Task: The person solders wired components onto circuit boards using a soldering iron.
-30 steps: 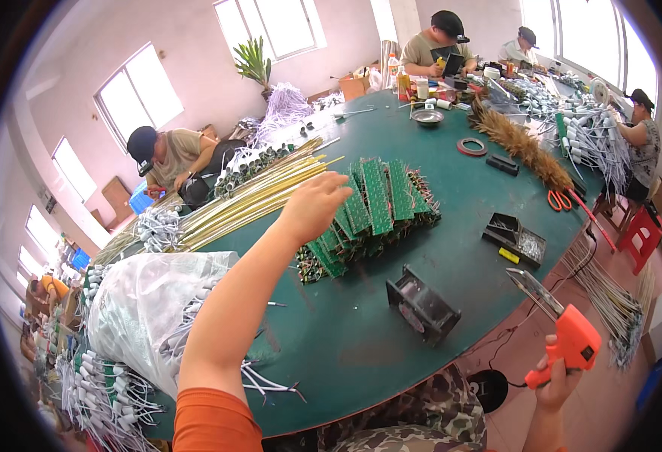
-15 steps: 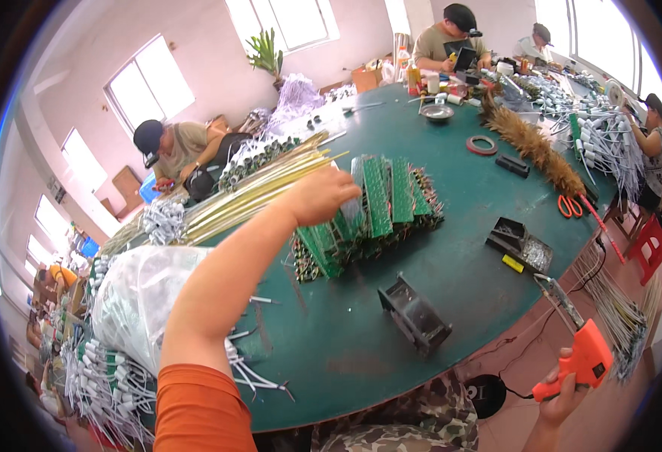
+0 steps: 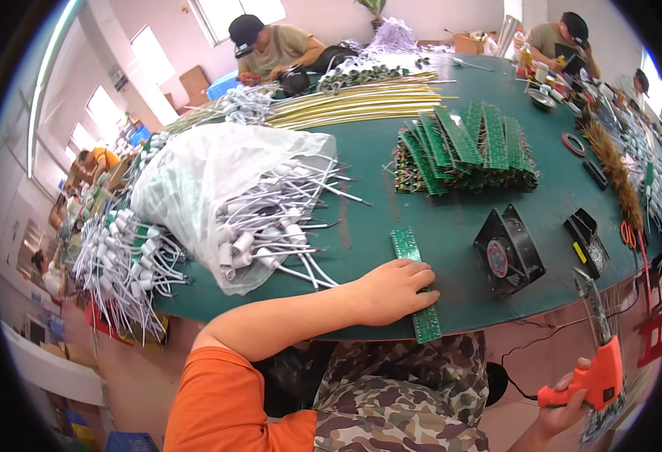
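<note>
My left hand (image 3: 399,292) grips a long narrow green circuit board (image 3: 404,242) at the near edge of the green table. The board lies lengthwise toward me, and my fingers cover its middle. In my right hand (image 3: 570,399) is an orange soldering gun (image 3: 602,375), held by its handle low at the right, its metal front end pointing up toward the table edge. Beyond my left hand stands a pile of similar green circuit boards (image 3: 470,143), leaning on one another. A small black fan (image 3: 509,250) stands on the table between the board and the soldering gun.
At the left, a translucent plastic bag (image 3: 188,173) spills white sockets with wires (image 3: 271,226). Yellowish rods (image 3: 353,104) lie across the far side. A black tray (image 3: 588,237), orange-handled scissors (image 3: 628,235) and a tape roll (image 3: 573,145) lie at right. Other people work around the table.
My left hand has come from the pile back to the near table edge and now has one circuit board. The soldering gun stays in my right hand. The view has swung left.
</note>
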`<action>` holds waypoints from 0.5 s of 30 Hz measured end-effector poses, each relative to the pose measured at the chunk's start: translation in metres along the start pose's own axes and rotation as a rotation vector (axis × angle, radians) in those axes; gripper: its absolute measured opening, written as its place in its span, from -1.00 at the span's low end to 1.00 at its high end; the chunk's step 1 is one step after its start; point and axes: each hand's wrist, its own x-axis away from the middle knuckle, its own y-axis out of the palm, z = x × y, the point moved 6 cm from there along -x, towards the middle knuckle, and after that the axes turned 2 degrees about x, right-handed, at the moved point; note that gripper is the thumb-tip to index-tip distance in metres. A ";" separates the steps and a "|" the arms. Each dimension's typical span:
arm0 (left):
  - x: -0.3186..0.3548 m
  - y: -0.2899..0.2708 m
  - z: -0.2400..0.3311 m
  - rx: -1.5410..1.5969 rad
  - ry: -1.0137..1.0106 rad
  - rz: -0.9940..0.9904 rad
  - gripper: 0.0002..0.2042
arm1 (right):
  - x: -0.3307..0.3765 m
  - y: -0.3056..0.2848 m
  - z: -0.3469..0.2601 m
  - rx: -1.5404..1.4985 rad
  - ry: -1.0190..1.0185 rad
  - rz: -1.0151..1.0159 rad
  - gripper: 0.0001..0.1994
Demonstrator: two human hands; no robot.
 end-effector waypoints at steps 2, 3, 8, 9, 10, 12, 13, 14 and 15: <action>0.010 -0.005 0.009 0.010 0.017 0.126 -0.60 | 0.004 0.017 -0.005 -0.008 0.028 -0.044 -0.47; 0.016 -0.010 0.012 -0.002 0.016 0.202 -0.59 | 0.010 0.028 -0.009 0.002 -0.007 -0.055 -0.46; 0.070 -0.056 -0.013 0.017 -0.209 0.268 -0.61 | 0.021 0.048 -0.021 0.053 -0.097 -0.155 -0.44; 0.091 -0.071 -0.027 -0.024 -0.283 0.332 -0.68 | 0.023 0.048 -0.020 0.053 -0.091 -0.160 -0.44; 0.116 -0.080 -0.049 -0.008 -0.425 0.352 -0.75 | 0.025 0.047 -0.019 0.035 -0.068 -0.151 -0.45; 0.164 -0.103 -0.073 -0.093 -0.657 0.437 -0.86 | 0.025 0.047 -0.014 0.013 -0.038 -0.143 -0.45; 0.181 -0.109 -0.080 -0.059 -0.725 0.466 -0.88 | 0.024 0.048 -0.010 0.023 -0.001 -0.140 -0.45; 0.189 -0.110 -0.080 -0.060 -0.730 0.460 -0.88 | 0.024 0.049 -0.006 0.034 0.036 -0.137 -0.46; 0.193 -0.106 -0.079 -0.011 -0.734 0.356 -0.88 | 0.023 0.051 -0.004 0.031 0.043 -0.138 -0.46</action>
